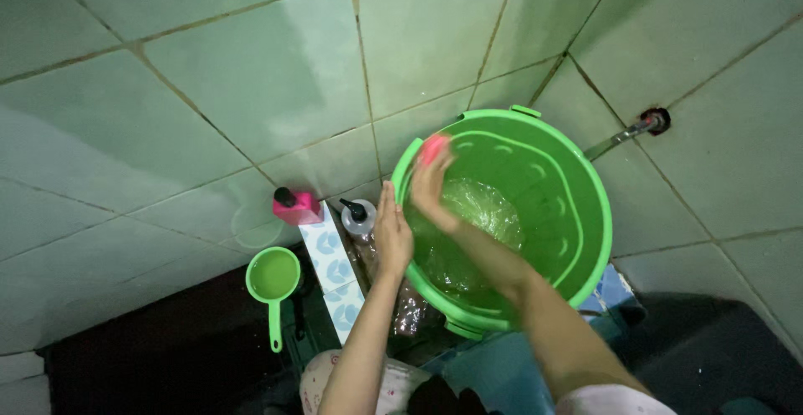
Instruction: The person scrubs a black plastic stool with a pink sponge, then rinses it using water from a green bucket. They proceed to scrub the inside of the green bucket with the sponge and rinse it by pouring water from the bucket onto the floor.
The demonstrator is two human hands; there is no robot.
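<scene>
A large green bucket [577,214] fills the middle right of the head view, tipped so its mouth faces the camera, with water glinting at the bottom. The right hand [431,189] reaches inside it from about 5 o'clock, and its fingers [437,164] are closed on a small pink scrubbing pad [432,147] pressed against the inner wall just under the rim, at roughly 10 o'clock on the bucket's mouth. The left hand [391,233] lies flat on the outside of the bucket at its 9 o'clock edge, palm on the wall, fingers stretched out and grasping nothing.

Just off the left hand, at its 9 o'clock, stands a clear pump bottle [360,221] with a black top, touching or almost touching the bucket; I cannot tell which. Beyond that, at 9 o'clock again, a pink pump bottle [298,207] with a black cap sits on top of a white box with blue shapes [330,264]. At 7 o'clock from the pink bottle a small green dipper [273,279] lies with its bowl upward and its handle pointing to 6 o'clock. A metal tap [627,135] juts from the green tiled wall [251,72] at 2 o'clock of the bucket, near its rim
</scene>
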